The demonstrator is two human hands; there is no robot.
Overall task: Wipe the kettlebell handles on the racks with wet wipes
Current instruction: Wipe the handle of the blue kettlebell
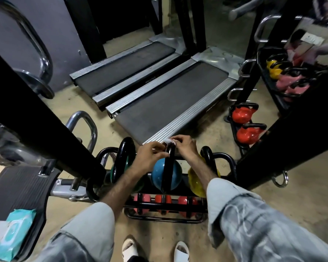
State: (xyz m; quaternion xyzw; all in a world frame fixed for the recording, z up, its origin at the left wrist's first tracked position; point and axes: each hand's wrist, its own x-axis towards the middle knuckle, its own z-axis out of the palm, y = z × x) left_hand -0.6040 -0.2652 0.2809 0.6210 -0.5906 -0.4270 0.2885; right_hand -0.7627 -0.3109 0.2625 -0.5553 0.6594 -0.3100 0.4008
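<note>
A blue kettlebell [166,174] stands in the middle of the top row of a black rack [225,159], its black handle [169,154] upright. Both my hands sit at the top of that handle. My left hand [150,155] pinches a white wet wipe [169,143] against the handle's left side. My right hand [184,146] grips the same wipe over the handle's top and right side. A green kettlebell [121,163] stands to the left and a yellow one [196,180] to the right. Small red kettlebells [163,202] fill the lower row.
A teal wet wipe pack [11,231] lies open on a black mat at lower left. Two treadmills [159,103] lie behind the rack. Black machine posts [51,127] flank me on both sides. Another rack with red kettlebells [244,121] stands at right.
</note>
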